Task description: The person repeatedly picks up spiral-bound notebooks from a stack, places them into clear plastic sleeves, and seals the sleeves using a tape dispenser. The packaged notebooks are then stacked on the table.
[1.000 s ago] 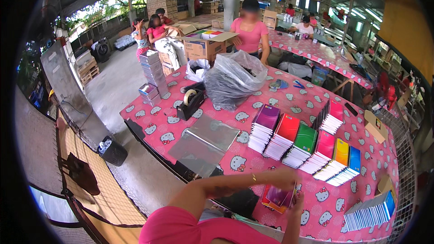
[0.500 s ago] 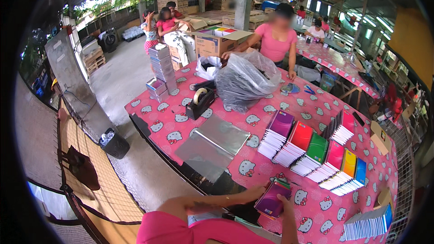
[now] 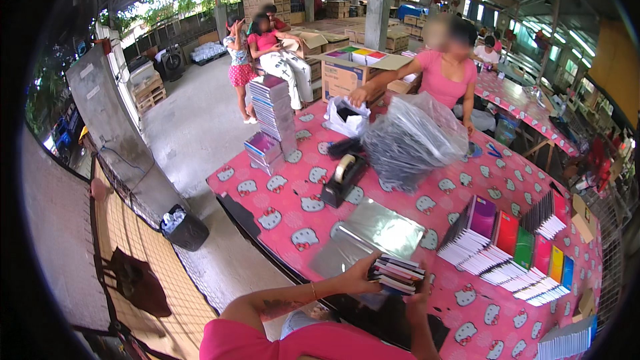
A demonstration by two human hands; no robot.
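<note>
Half a second ago the person's hands held a purple booklet flat near the table's edge; now both hands grip a small stack of notebooks (image 3: 398, 273), edges fanned toward the camera, at the near side of the pink patterned table (image 3: 280, 207).

Farthest left, a black bin (image 3: 185, 228) stands on the concrete floor beside the table. On the table's far left corner sit piles of purple-covered books (image 3: 273, 110). Nearer the middle, a black tape dispenser (image 3: 341, 180) sits just behind a pile of clear plastic sleeves (image 3: 373, 233).

The left hand (image 3: 359, 277) clasps the stack's left end, fingers curled round it. The right hand (image 3: 417, 299) is at the stack's right end, mostly hidden beneath it, so its fingers cannot be told.

A bulging clear bag (image 3: 413, 137) lies beyond, with a person in a pink top (image 3: 445, 79) behind it. To the right, rows of coloured notebooks (image 3: 513, 253) lean in overlapping lines.
</note>
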